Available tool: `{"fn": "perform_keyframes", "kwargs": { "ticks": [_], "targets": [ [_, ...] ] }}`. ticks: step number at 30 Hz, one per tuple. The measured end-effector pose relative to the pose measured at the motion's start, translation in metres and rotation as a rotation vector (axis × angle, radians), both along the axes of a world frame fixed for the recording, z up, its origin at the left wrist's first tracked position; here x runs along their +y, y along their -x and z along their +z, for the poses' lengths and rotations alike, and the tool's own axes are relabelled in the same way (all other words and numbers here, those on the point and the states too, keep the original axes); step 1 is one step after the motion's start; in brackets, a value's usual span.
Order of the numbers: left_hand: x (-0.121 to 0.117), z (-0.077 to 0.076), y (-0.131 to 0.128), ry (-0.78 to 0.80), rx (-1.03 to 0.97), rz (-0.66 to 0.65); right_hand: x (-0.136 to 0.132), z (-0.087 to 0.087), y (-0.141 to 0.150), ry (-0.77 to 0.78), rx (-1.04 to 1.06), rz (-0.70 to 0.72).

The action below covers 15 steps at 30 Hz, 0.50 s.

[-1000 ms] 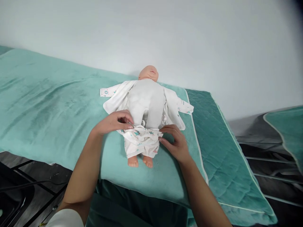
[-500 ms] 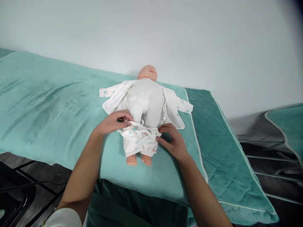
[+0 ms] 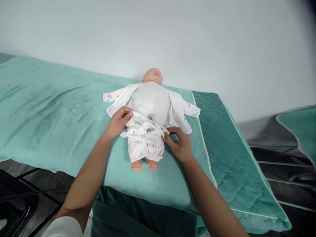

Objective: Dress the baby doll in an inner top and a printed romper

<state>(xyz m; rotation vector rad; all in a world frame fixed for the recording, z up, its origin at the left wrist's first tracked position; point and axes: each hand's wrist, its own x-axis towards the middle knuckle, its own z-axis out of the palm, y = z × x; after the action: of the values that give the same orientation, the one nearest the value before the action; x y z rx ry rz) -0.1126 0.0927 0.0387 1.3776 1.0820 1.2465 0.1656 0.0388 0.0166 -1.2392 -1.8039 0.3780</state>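
A baby doll (image 3: 150,98) lies on its back, head toward the wall and bare feet toward me. Its white patterned jacket (image 3: 179,107) is spread open at both sides, sleeves stretched outward, baring a pale cloth torso. White printed pants (image 3: 145,136) cover the legs. My left hand (image 3: 119,122) pinches the waistband at the doll's hip on the left, holding that side higher up the body. On the other side, my right hand (image 3: 179,142) is closed on the waistband edge at a lower level, thumb and fingers together.
Under the doll is a light green padded sheet (image 3: 61,115), with a darker quilted cover (image 3: 237,158) to its right. A white wall (image 3: 158,36) rises behind. Metal bars (image 3: 286,164) show at the right, a black chair-like object (image 3: 14,204) at lower left.
My left hand has moved up toward the doll's chest, drawing the left side of the waistband with it. The bunched pants are smoother. My right hand has risen only slightly.
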Motion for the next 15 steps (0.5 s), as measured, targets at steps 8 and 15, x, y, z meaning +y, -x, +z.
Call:
{"fn": "perform_keyframes", "kwargs": {
  "ticks": [8,15],
  "targets": [
    [0.005,-0.006,-0.001,0.025,-0.114,0.040,0.035,0.010,0.007,-0.107,0.169,-0.038],
    [0.025,-0.006,-0.006,-0.163,0.084,0.146,0.084,0.028,0.014,-0.027,0.173,-0.237]
  ]
}}
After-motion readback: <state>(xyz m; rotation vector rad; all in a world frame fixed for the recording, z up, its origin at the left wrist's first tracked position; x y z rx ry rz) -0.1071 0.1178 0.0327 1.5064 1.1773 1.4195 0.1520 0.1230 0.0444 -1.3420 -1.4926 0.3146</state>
